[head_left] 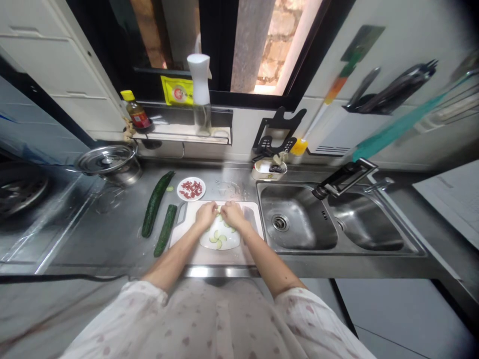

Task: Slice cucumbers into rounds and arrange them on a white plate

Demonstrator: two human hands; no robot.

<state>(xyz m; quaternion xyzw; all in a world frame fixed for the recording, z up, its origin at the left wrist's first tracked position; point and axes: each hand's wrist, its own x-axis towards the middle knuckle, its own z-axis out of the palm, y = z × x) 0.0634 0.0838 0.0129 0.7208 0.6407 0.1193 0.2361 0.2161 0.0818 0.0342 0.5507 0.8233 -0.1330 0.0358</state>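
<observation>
My left hand [206, 214] and my right hand [232, 214] meet over the far side of a white plate [231, 242]. Their fingers are closed, with pale green cucumber slices [219, 209] between the fingertips; how many slices each holds is hard to see. Near the plate's middle, several half-round cucumber slices [218, 240] lie fanned out like a flower. More slices show partly under both hands. Beneath the plate is a white cutting board [194, 257]. A knife's wide blade [248, 215] seems to rest on the board, right of my right hand.
Left of the board lie a whole cucumber [155, 204] and a cut cucumber [165, 231]. A small white dish [202, 193] holds chopped red pieces. A lidded steel pot [121, 169] stands at the left back. To the right is a double sink [299, 244] with a black faucet [340, 179].
</observation>
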